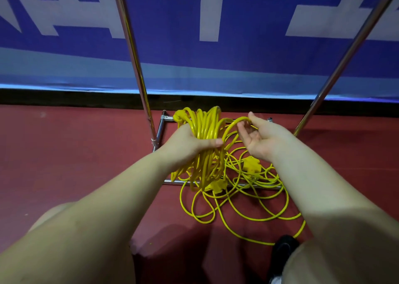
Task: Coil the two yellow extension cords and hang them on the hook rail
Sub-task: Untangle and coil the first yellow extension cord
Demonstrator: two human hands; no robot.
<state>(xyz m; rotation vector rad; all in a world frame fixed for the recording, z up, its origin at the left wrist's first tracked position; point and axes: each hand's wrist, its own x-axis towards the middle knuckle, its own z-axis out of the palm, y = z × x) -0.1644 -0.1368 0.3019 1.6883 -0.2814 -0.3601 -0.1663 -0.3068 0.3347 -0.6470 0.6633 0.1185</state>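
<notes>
My left hand [190, 142] grips a thick bundle of yellow cord loops [205, 124], held upright with the loops hanging below my fist. A yellow plug end [180, 116] sticks out at the bundle's top left. My right hand [259, 137] pinches a single arching strand [232, 126] that runs over to the bundle. Loose yellow cord [237, 204] lies tangled on the red floor below, with two yellow socket blocks [251, 165] among it. The hook rail itself is out of view above.
Two chrome uprights of the rack [136, 67] rise left and right, joined to a chrome base frame [160, 128] on the red floor. A blue and white banner [194, 46] hangs behind. My knees and a black shoe [282, 249] are at the bottom.
</notes>
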